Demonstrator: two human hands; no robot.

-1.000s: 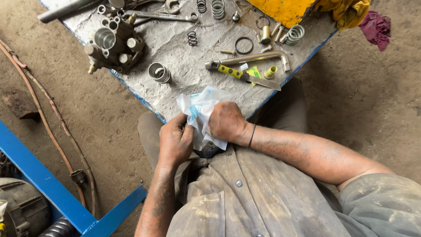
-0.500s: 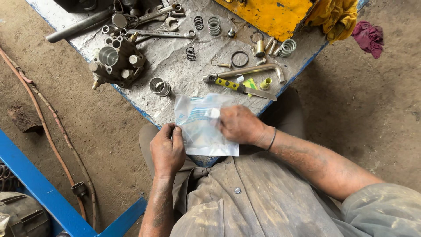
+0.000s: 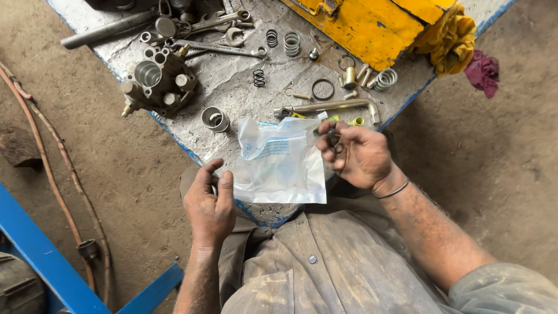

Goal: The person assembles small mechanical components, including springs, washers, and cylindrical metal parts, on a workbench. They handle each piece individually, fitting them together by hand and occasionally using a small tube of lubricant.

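A clear plastic bag [image 3: 280,166] with blue print lies flat on the near corner of the grey metal bench [image 3: 232,87]. My left hand [image 3: 210,203] pinches its lower left edge between thumb and fingers. My right hand [image 3: 354,154] is raised just right of the bag and holds small dark rubber rings [image 3: 334,139] in its fingertips. A thin bangle sits on that wrist.
On the bench lie a metal valve body [image 3: 156,81], a ring sleeve [image 3: 214,118], springs [image 3: 292,42], wrenches [image 3: 224,49], a bent pipe [image 3: 334,106] and a black O-ring [image 3: 322,89]. A yellow machine part [image 3: 372,23] and rags sit at the back right. Blue frame [image 3: 52,261] and hose at left.
The crumpled bag was spread out flat on the bench. My right hand left the bag and lifted to its right with small dark rings; my left hand shifted to the bag's lower left edge.
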